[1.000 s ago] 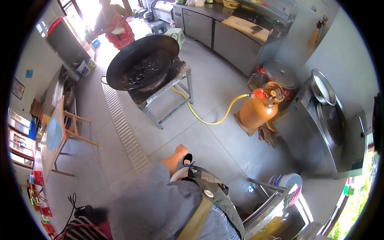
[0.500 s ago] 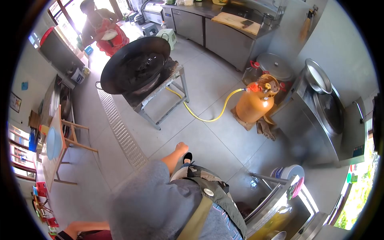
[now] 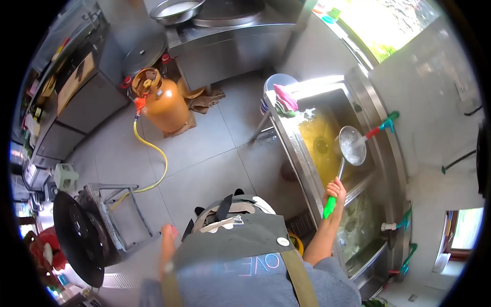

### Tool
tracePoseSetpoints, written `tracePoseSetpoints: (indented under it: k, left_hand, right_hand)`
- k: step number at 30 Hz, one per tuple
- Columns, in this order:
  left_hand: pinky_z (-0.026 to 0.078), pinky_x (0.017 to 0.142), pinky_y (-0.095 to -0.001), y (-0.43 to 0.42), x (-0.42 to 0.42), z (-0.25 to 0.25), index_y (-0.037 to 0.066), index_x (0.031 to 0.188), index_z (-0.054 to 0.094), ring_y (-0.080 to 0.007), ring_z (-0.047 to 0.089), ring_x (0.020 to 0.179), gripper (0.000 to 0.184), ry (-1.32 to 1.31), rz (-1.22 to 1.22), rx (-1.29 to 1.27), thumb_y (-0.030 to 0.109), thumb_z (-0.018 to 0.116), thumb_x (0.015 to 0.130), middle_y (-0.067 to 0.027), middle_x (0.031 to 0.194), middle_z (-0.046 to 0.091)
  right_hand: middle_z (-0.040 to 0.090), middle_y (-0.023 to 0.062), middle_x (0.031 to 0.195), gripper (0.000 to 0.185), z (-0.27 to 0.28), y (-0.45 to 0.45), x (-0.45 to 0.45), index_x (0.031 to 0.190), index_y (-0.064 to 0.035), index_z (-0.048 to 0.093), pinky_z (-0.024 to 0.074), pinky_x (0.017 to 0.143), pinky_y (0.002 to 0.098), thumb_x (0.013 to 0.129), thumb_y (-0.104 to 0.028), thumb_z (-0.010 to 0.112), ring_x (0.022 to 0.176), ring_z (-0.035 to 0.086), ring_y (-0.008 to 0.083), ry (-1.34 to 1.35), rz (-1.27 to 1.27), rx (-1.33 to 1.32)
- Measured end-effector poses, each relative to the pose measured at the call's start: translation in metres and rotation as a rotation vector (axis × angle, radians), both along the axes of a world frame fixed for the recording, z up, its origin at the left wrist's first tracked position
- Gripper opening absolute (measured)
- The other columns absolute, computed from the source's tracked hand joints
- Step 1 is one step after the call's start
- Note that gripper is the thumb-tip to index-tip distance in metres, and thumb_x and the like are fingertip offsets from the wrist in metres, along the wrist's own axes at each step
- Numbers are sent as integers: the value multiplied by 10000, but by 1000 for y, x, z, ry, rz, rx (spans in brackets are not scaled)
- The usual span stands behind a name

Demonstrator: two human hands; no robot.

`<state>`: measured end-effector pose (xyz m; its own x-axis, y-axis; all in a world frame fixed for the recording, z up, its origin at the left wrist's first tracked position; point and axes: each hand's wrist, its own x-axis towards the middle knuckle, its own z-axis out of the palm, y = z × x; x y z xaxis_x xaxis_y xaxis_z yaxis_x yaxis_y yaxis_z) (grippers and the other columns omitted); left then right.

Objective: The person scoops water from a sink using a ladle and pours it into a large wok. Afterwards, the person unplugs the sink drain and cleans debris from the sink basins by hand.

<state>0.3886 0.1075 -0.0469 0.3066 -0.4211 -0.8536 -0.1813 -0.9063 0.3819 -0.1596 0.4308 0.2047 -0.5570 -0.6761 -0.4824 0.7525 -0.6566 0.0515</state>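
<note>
My right hand (image 3: 335, 190) is closed round the long handle of a metal ladle (image 3: 343, 165), whose green grip end (image 3: 329, 207) sticks out below the fist. The ladle's round bowl is over the sink basin (image 3: 316, 148) with yellowish water, directly at the mouth of a red and green tap (image 3: 376, 131). Water looks white and frothy inside the bowl. Low beside my body, my left hand (image 3: 169, 232) hangs over the floor, its fingers curled in and nothing visible in them.
A second basin (image 3: 358, 215) adjoins the first. Pink and green cloths (image 3: 285, 100) lie on the sink's corner. An orange gas cylinder (image 3: 166, 107) with a yellow hose (image 3: 164, 166) stands on the floor. A large black wok (image 3: 76, 238) on a metal stand (image 3: 134, 225) is at lower left.
The view has swung right, from the wok to the sink. My right hand, unseen before, is now in view with the ladle. The wok and cylinder have shifted left in view.
</note>
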Motion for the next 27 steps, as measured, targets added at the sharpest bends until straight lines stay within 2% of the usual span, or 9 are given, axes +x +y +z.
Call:
tracePoseSetpoints:
  k: [7, 10, 17, 19, 24, 27]
  left_hand:
    - [445, 698, -416, -15, 5, -16, 21, 923, 492, -230, 507, 802, 191, 42, -14, -52, 75, 429, 752, -113, 873, 505]
    - [446, 692, -409, -10, -16, 10, 26, 919, 493, -221, 503, 789, 184, 30, -15, -108, 66, 421, 755, -111, 870, 504]
    - [448, 693, -413, 1, -27, 36, 31, 931, 491, -224, 504, 799, 190, -24, -11, -37, 63, 427, 755, -111, 879, 502]
    - [448, 683, -414, 4, -19, 25, 36, 936, 489, -220, 503, 787, 194, -49, 44, -34, 61, 433, 752, -106, 884, 499]
    - [447, 675, -417, 1, 3, 11, 50, 986, 467, -211, 501, 777, 234, -23, -22, 13, 59, 435, 754, -90, 899, 491]
    - [446, 679, -419, 0, 2, 12, 66, 998, 462, -202, 501, 769, 247, 13, -20, -38, 59, 438, 752, -81, 885, 493]
  right_hand:
    - [357, -26, 487, 337, -1, 1, 2, 592, -87, 366, 325, 360, 200, 912, -191, 349, 370, 327, 70, 20, -8, 19]
    - [355, -26, 486, 334, -1, 0, 2, 594, -87, 366, 327, 363, 198, 912, -187, 348, 376, 332, 69, 0, -9, 10]
    - [361, -21, 493, 331, -6, 5, 2, 594, -81, 365, 328, 364, 191, 909, -182, 349, 386, 341, 70, -58, -31, -18]
    - [363, -20, 497, 327, -5, 5, 6, 599, -78, 366, 328, 364, 191, 909, -182, 349, 387, 341, 71, -76, -9, 2]
    - [346, -43, 496, 295, 10, -3, 31, 628, -92, 390, 294, 326, 182, 904, -191, 373, 371, 318, 45, -98, 39, 158]
    - [325, -52, 497, 257, 36, -17, 53, 658, -92, 396, 257, 302, 171, 900, -178, 386, 362, 292, 32, -59, 75, 240]
